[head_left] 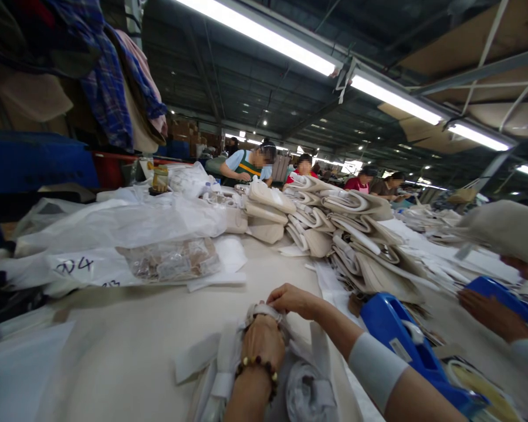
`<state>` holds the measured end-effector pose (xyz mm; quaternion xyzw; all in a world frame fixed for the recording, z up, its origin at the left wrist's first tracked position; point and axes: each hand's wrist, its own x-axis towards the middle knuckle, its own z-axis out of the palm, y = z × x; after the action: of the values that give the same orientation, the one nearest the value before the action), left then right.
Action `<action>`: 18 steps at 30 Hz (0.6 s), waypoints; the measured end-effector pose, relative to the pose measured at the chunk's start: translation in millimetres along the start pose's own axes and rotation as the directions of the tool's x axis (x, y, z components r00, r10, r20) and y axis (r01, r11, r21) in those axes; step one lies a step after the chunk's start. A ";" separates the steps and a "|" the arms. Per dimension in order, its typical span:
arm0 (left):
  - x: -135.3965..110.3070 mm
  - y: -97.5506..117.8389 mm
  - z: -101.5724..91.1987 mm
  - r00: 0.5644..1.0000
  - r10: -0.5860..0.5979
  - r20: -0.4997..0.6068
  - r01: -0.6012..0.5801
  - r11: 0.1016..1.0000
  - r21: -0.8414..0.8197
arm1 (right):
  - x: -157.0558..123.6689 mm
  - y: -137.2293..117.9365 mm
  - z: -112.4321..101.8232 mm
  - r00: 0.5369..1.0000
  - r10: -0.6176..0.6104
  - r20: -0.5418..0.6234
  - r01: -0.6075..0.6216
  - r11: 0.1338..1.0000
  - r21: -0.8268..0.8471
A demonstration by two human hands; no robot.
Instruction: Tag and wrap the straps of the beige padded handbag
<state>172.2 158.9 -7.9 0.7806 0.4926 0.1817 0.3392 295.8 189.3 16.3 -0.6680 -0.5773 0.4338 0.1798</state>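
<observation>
My left hand [263, 340], with a bead bracelet on its wrist, rests closed on a white fabric piece with strap-like bands [229, 357] lying on the table [127, 346]. My right hand [294, 300] reaches across from the right and pinches the top edge of the same white fabric piece just above the left hand. A grey sleeve cuff covers my right forearm. What the fingers grip beneath is partly hidden.
A blue tape dispenser [396, 334] sits right of my arm. Another person's hand [493, 316] rests at the right by a blue object. Stacks of folded cream fabric [334, 234] fill the middle; plastic bags [114, 234] lie at left. Several workers sit further back.
</observation>
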 end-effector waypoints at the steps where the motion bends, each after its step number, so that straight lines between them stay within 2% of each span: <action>1: -0.5 0.9 -1.4 1.000 -0.011 0.002 0.011 1.000 0.002 | -1.1 0.1 -0.3 1.000 0.002 0.012 -0.003 1.000 0.016; 3: -1.5 2.6 -3.8 0.999 -0.044 0.003 0.044 0.999 0.024 | -3.2 0.1 -1.3 1.000 -0.008 0.011 0.008 1.000 0.028; 6: -2.2 3.5 -5.6 0.998 -0.059 -0.015 0.060 0.998 0.025 | -9.3 -1.8 -4.0 0.996 -0.074 -0.054 0.074 0.997 0.004; 11: -1.0 -0.4 -7.8 0.998 -0.056 -0.011 0.055 0.997 -0.048 | -29.8 -7.9 -5.8 0.976 -0.213 -0.054 0.204 0.970 -0.132; 15: 0.3 -5.1 -10.6 0.998 -0.054 -0.026 0.048 0.980 -0.195 | -39.8 -3.9 -0.5 0.949 -0.285 -0.134 0.236 0.926 -0.294; 18: 1.7 -8.8 -12.8 0.997 -0.056 -0.047 0.033 0.917 -0.398 | -40.6 5.4 4.3 0.916 -0.326 -0.232 0.231 0.904 -0.360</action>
<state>159.4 167.3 -5.2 0.6788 0.4726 0.2922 0.4802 297.5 149.1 25.0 -0.6537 -0.6989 0.2007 0.2096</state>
